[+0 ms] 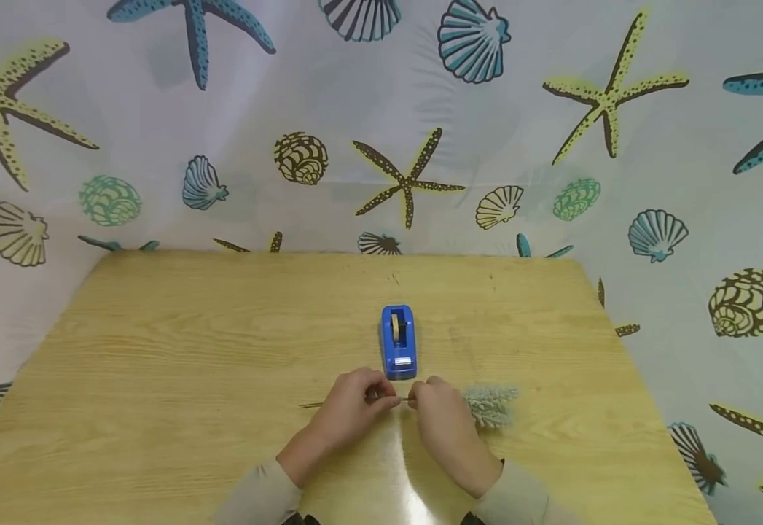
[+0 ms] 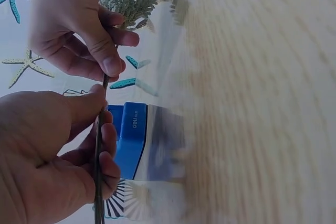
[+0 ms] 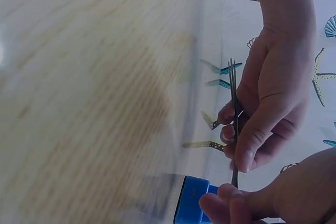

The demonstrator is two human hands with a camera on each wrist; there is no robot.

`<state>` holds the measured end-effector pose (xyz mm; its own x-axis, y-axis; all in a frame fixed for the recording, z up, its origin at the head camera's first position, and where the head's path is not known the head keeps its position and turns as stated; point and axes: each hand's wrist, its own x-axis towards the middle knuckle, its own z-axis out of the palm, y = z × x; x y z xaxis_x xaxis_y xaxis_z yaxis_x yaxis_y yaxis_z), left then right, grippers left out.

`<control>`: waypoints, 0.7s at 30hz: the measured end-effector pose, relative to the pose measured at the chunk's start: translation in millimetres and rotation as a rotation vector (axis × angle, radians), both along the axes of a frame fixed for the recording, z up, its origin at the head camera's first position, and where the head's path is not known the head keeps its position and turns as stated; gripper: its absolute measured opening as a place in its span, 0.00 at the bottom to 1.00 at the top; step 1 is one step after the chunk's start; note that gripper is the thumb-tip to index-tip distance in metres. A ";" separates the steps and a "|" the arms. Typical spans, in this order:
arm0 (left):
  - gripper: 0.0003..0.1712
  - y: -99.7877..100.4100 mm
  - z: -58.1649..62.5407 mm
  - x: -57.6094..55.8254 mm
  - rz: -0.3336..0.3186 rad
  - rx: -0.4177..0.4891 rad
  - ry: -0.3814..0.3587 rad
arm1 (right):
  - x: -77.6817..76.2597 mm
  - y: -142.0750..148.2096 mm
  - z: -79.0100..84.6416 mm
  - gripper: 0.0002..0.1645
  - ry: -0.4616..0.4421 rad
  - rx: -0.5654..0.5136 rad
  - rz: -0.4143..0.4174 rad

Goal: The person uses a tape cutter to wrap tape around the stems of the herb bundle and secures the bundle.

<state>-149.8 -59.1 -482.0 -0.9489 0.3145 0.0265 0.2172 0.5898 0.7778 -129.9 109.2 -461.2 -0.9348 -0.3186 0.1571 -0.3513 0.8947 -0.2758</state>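
Note:
A bunch of artificial grey-green sprigs (image 1: 491, 405) lies sideways just above the table, its leafy heads to the right. Thin dark stems (image 2: 98, 166) run left from them through both hands. My left hand (image 1: 355, 401) pinches the stems between thumb and curled fingers, their bare ends sticking out past it. Close beside it, my right hand (image 1: 443, 423) pinches the stems nearer the leafy heads. In the right wrist view, several stem ends (image 3: 232, 77) fan out slightly beyond the left hand. Fingers hide the stretch being held.
A blue tape dispenser (image 1: 398, 357) with a roll of tape (image 1: 395, 328) stands just beyond the hands. The wood-grain table (image 1: 191, 350) reaches back to a white cloth (image 1: 256, 211) printed with shells and starfish, which also hangs at both sides.

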 end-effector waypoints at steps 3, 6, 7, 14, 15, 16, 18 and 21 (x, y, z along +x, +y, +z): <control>0.03 0.0 1.1 -1.3 -0.028 -0.017 -0.029 | -0.1 -0.3 -0.1 0.04 0.015 -0.006 0.009; 0.04 0.5 1.3 -2.5 -0.037 -0.037 -0.027 | -0.7 -0.5 -0.8 0.06 0.027 -0.011 0.020; 0.04 0.7 0.8 -1.8 -0.038 -0.040 -0.023 | 0.0 -0.5 -1.8 0.06 0.023 -0.013 0.019; 0.05 1.6 -3.1 0.6 -0.025 -0.050 -0.035 | 1.1 -0.4 -7.7 0.09 0.016 -0.017 0.017; 0.05 1.6 -3.3 0.4 -0.024 -0.051 -0.041 | 0.2 -0.4 -8.1 0.09 0.022 -0.016 0.018; 0.05 1.6 -3.6 -0.1 -0.025 -0.052 -0.046 | -0.8 -0.2 -8.5 0.09 0.026 -0.013 0.020; 0.05 1.9 -3.9 -1.4 -0.023 -0.054 -0.049 | -3.1 0.1 -9.0 0.09 0.031 -0.006 0.021; 0.05 3.3 -6.8 -2.5 -0.013 -0.067 -0.056 | -4.1 1.2 -9.7 0.09 0.012 -0.001 0.025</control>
